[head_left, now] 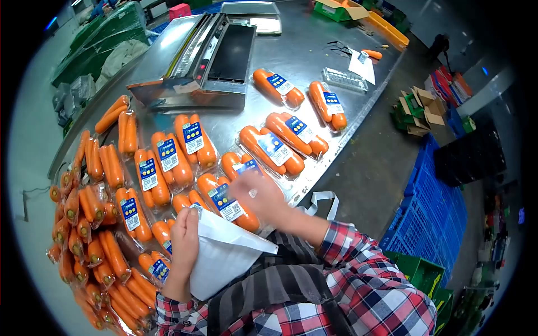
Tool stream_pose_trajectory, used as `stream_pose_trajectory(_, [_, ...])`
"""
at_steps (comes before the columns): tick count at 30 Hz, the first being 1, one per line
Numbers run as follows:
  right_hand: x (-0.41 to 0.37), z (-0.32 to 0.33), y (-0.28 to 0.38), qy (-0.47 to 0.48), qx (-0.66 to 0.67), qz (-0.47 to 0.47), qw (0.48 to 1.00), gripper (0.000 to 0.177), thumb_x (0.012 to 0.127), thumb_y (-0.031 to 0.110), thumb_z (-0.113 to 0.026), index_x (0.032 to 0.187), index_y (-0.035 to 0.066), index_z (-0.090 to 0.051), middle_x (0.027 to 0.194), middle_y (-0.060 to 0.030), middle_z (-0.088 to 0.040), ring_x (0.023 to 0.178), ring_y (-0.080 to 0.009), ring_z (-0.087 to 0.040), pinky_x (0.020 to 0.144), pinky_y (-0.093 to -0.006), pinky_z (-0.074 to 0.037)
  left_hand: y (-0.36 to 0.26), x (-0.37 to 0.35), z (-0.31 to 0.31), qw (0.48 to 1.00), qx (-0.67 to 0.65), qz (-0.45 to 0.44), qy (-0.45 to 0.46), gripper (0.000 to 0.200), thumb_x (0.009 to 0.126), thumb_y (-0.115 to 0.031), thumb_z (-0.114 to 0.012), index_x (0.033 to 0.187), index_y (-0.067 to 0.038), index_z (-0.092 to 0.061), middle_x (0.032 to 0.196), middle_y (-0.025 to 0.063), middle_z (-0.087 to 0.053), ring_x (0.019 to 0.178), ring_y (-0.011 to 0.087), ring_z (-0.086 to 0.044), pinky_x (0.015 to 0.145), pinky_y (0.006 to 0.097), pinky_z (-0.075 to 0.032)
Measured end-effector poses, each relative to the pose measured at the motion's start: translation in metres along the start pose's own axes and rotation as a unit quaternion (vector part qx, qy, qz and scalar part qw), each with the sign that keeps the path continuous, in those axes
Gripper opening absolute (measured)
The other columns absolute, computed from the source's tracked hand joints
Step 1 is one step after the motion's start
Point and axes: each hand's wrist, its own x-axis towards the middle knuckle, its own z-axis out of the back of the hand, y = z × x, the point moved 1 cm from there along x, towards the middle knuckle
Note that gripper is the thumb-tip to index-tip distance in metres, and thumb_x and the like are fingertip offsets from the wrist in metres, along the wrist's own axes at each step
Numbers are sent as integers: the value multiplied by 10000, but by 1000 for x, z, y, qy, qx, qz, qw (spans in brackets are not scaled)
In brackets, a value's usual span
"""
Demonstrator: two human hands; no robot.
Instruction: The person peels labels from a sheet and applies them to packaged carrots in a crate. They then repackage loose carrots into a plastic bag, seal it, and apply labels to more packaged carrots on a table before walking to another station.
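Observation:
My left hand (184, 246) is closed on the top edge of a white cloth-like bag (221, 255), which hangs in front of my body. A white strap loop (330, 204) sticks out past the table edge on the right. Smeared by motion, my right hand (259, 193) is over the labelled carrot packs, overlapping one carrot pack (230, 201) with a blue and white label. Its fingers are blurred. Other labelled packs lie around it, among them a carrot pack (272, 150) just beyond and a carrot pack (174, 159) to the left.
A pile of unlabelled carrot packs (89, 224) covers the table's left side. Behind the packs stands a metal wrapping machine (193, 61). Farther right are a clear plastic tray (344, 79) and a white paper (362, 66). Blue pallets (426, 207) and a green crate (417, 271) stand off the table's right edge.

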Motion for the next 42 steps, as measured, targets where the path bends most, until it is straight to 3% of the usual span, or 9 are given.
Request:
stream_pose_trajectory(3, [51,62,-100,-48,-37,-233,971,206,824,211,-629,851,14,-577,740,-49,-597,677,-95,-570,595,-226,-467,-9,3,-11,999,-30,15,-30,244,958,-196,-442,805,-17,-509,689,-29,-458,680,30,-411,594,193,-349])
stream_pose_trajectory(16, [108,102,-152,33,-385,-53,921,328,784,277,-644,936,13,-521,765,-197,-621,728,-304,-627,650,-379,-484,-34,28,-67,996,-17,24,-86,226,949,-167,-437,788,-22,-504,706,-31,-458,683,36,-408,616,192,-347])
stream_pose_trajectory(22, [136,170,-180,25,-78,-232,969,314,766,169,-682,979,28,-500,783,-51,-553,738,-133,-554,694,-263,-461,-52,50,-103,995,6,28,-91,230,947,-176,-438,800,-13,-512,710,-15,-473,686,45,-427,609,205,-355])
stream_pose_trajectory(29, [143,177,-175,99,-221,-218,945,353,759,147,-671,1021,34,-463,998,-134,-539,847,-263,-609,750,-360,-479,-71,69,-131,992,87,24,-92,218,938,-173,-451,825,2,-514,713,39,-501,688,79,-467,610,236,-382])
stream_pose_trajectory(31, [140,175,-195,13,-260,-72,963,327,769,156,-641,1012,34,-461,1018,-173,-511,897,-341,-587,771,-396,-466,-68,70,-127,988,124,24,-87,208,933,-173,-455,842,4,-515,718,79,-507,692,113,-489,618,259,-395])
stream_pose_trajectory(33, [141,169,-211,57,-227,61,970,212,784,148,-620,904,12,-509,925,-148,-547,789,-297,-577,731,-367,-463,-60,68,-122,981,162,-3,-108,208,928,-180,-446,871,5,-522,739,141,-536,696,228,-532,645,330,-418])
stream_pose_trajectory(36, [129,144,-103,298,21,-119,947,172,835,148,-596,952,25,-562,854,-25,-563,794,-87,-536,697,-226,-442,-53,65,-120,968,217,-27,-121,236,918,-212,-457,914,15,-524,824,209,-585,790,362,-573,677,411,-441])
stream_pose_trajectory(39, [95,117,-51,457,106,-104,877,197,771,46,-636,955,26,-567,870,-7,-574,791,-84,-548,714,-223,-451,-58,54,-124,963,205,-65,-164,187,895,-209,-484,865,-33,-540,747,209,-594,701,379,-588,582,452,-451])
stream_pose_trajectory(42, [83,101,-38,378,144,-188,895,117,781,67,-657,835,49,-554,718,3,-569,589,-63,-511,491,-180,-397,-62,45,-119,965,166,-89,-182,173,884,-197,-496,821,-39,-527,659,179,-577,615,369,-580,526,452,-445])
